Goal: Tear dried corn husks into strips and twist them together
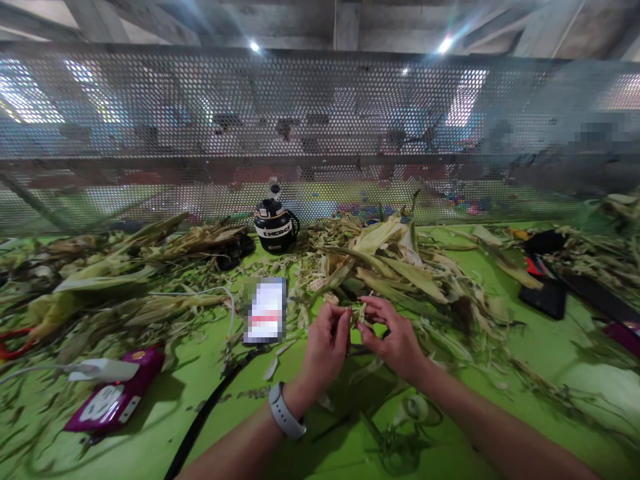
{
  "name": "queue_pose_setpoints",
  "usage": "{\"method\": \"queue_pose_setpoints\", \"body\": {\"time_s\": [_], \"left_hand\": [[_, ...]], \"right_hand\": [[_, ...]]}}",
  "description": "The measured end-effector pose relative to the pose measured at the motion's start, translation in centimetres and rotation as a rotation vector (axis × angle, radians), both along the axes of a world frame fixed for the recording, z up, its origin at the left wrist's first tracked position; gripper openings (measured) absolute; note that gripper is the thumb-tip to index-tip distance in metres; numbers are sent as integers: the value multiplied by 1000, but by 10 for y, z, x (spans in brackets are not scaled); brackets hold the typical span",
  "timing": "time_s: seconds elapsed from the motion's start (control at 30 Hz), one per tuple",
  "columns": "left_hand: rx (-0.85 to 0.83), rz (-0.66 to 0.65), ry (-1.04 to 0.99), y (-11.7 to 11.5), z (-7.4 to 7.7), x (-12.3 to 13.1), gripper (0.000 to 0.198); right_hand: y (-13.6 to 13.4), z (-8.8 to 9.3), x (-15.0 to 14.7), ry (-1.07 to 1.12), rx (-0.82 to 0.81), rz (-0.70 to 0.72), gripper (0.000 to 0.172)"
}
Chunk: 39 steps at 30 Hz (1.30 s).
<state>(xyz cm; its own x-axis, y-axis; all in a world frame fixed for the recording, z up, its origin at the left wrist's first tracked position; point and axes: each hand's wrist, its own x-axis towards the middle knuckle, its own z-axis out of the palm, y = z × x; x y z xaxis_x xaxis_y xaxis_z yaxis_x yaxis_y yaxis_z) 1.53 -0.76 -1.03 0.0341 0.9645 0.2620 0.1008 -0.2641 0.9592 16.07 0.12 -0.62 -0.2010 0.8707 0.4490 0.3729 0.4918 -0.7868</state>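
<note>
Far left, red-orange handles (17, 343) poke in, cut off by the edge, below a heap of crinkled, dry leaves (107, 273); a glossy purple box (117, 393) sits nearer, a white plug-like piece (105, 369) across its top. A dark cable (213, 407) curves up toward a phone (266, 313) with its screen blurred out, just left of the hands, while a rounded black jug (274, 230) marked ENERGY stands behind. Here's the left hand (327, 340), pale band on the wrist, fingertips drawn narrow; beside it, a small fibrous scrap (361, 313) lies between the two hands' fingertips, and the right hand (395, 337) curls its fingers close around it. Which hand grips it, I can't tell: the fingers cover too much. Just beyond, long papery husks (395, 257) block the tabletop's far side, and on the right a flat black device (545, 297) lies partly under a leaf.
</note>
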Motion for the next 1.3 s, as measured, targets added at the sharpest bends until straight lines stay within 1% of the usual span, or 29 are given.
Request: {"method": "queue_pose_setpoints", "body": {"time_s": [0.17, 0.27, 0.33, 0.43, 0.53, 0.63, 0.73, 0.83, 0.9, 0.93, 0.97, 1.03, 1.1, 1.13, 1.2, 1.3], "left_hand": [[38, -1, 30, -5, -3, 2, 17], [23, -19, -22, -5, 1, 2, 18], [-46, -18, -119, -4, 6, 1, 20], [-213, -34, -248, -1, 12, -1, 25], [-330, -111, -244, 1, 13, -1, 32], [-373, -138, -263, 2, 9, 1, 35], [-391, -148, -343, 3, 7, 3, 38], [-437, -207, -401, 7, 8, 1, 40], [-447, -192, -422, 9, 9, -1, 40], [-447, -171, -431, 10, 9, -2, 39], [-447, -151, -439, 11, 9, -3, 39], [-448, -130, -438, 11, 9, -3, 36], [-430, -138, -404, 11, 9, -4, 35], [-413, -148, -380, 10, 9, -4, 34], [-388, -177, -338, 9, 9, -4, 33], [-400, -241, -323, 9, 9, -5, 35]], "right_hand": [[1, -2, -1, 36, 24, -33, 27], [3, -3, 0, 63, 42, -50, 23], [4, -3, 1, 47, 57, -42, 23], [4, -4, 3, -21, 89, -9, 25], [1, -6, 2, -68, 95, 31, 26], [-1, -8, -1, -54, 73, 28, 24], [0, -9, -3, -61, 75, -14, 22], [3, -7, -2, -89, 160, -125, 25], [5, -3, 1, -112, 209, -211, 29], [5, -1, 2, -136, 205, -222, 30], [5, 2, 3, -169, 175, -196, 29], [4, 6, 4, -228, 51, -63, 24], [3, 8, 3, -223, -69, 66, 25], [3, 8, 2, -197, -108, 99, 26], [2, 6, 1, -132, -154, 116, 28], [3, 1, 0, -25, -254, 142, 30]]}}
